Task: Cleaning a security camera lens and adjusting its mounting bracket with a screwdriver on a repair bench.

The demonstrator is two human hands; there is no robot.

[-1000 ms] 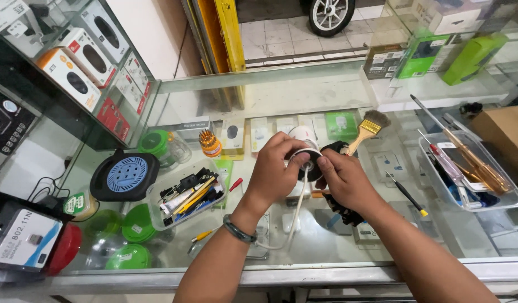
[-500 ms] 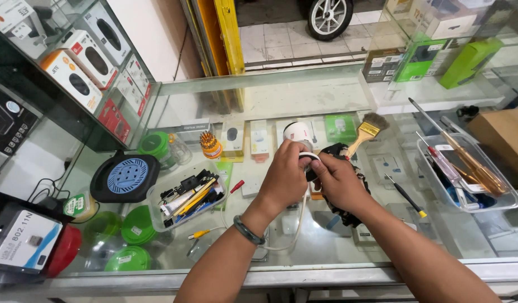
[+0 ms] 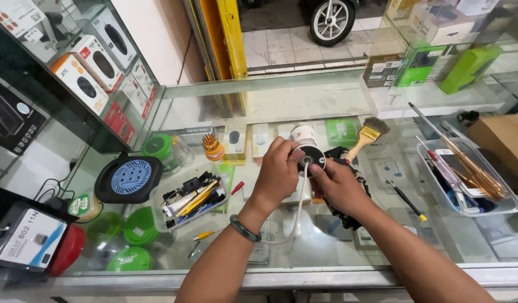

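While both hands meet mid glass counter (image 3: 304, 101), left hand (image 3: 278, 174) curled round white-black cam (image 3: 308, 150), fingers closed; right hand (image 3: 337, 185) pinching its white cable (image 3: 297, 213) at rear. Paintbrush (image 3: 367, 136) just beside.

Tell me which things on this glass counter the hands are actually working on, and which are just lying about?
In use:
left hand
right hand
small white and black round device
its white cable

Lying about:
paintbrush
tray of screwdrivers
tub of small tools
round blue and black cable reel
green lids
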